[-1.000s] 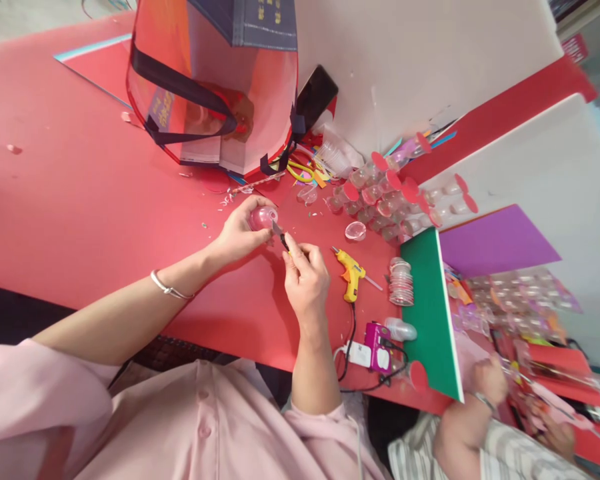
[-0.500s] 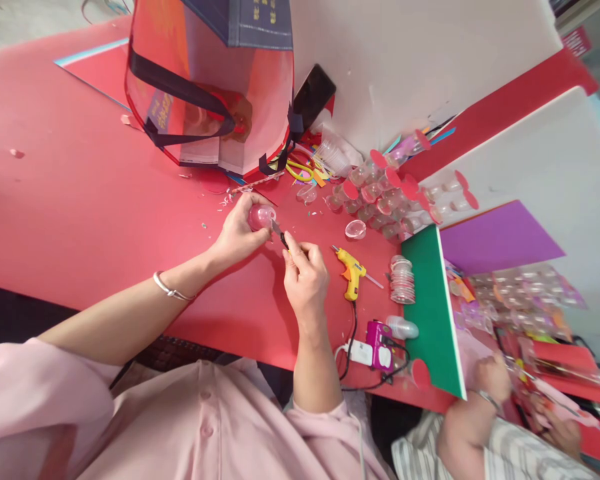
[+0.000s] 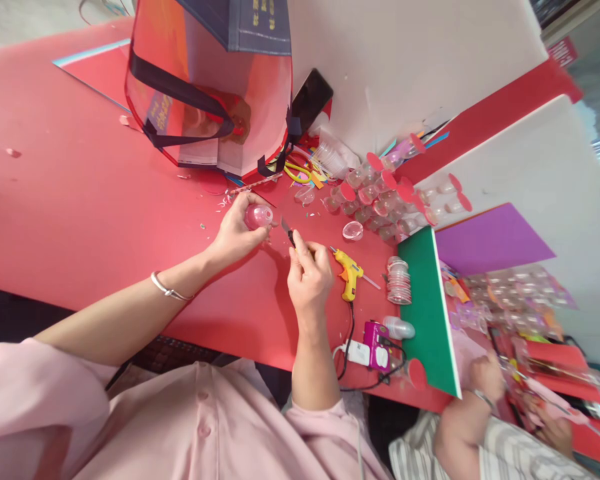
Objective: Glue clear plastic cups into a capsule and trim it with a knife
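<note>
My left hand [image 3: 237, 229] is closed around a small clear plastic cup [image 3: 259, 216], whose end with a small hole faces right. In my right hand [image 3: 309, 273] is a utility knife [image 3: 287, 229], its blade pointing up and left, a short gap away from the cup. Tiny paper-like scraps lie on the red table [image 3: 220, 293] by my left fingers. A yellow glue gun [image 3: 349, 273] rests just right of my right hand. Behind it sits a loose clear lid [image 3: 353, 231].
A large see-through bag [image 3: 210, 100] with dark handles stands at the back. Beside it are a phone [image 3: 312, 100] and yellow scissors [image 3: 299, 173]. Rows of clear cups [image 3: 380, 193] with red discs stand back right. A green divider [image 3: 427, 307] separates a co-worker's hands [image 3: 487, 377].
The knife blade has drawn back from the cup's end, and my right hand has shifted slightly right and down. My left hand still grips the cup.
</note>
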`<state>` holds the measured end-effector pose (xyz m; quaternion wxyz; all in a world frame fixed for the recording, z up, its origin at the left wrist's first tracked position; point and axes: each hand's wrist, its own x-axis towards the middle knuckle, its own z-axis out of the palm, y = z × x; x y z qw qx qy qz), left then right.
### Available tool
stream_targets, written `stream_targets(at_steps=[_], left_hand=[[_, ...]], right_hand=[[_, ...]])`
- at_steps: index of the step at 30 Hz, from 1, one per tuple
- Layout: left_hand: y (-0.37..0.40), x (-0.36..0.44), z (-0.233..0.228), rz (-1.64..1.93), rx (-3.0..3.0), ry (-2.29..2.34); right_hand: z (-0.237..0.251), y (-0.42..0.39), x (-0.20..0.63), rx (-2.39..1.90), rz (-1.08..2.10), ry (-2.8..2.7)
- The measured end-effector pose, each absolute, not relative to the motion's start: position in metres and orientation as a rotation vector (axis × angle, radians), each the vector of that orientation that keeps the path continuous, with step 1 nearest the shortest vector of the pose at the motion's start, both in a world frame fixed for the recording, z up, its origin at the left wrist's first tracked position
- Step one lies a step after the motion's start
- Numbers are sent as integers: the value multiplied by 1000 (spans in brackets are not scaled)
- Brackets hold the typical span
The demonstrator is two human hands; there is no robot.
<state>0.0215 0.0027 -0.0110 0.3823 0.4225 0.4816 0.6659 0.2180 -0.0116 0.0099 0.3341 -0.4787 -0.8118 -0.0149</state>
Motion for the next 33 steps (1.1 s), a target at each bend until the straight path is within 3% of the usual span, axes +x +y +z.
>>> stream_targets(at_steps=[7,22,33], left_hand=[[3,19,-15,1675,1268,1388],[-4,23,2,1508,933,1010],[0,24,-11,1555,1095,1199]], right_hand=[[10,-16,213,-1215,-54,-2234],[9,-15,216,-1181,-83,-2245],[5,-16,218,-1191,-111,-2283]])
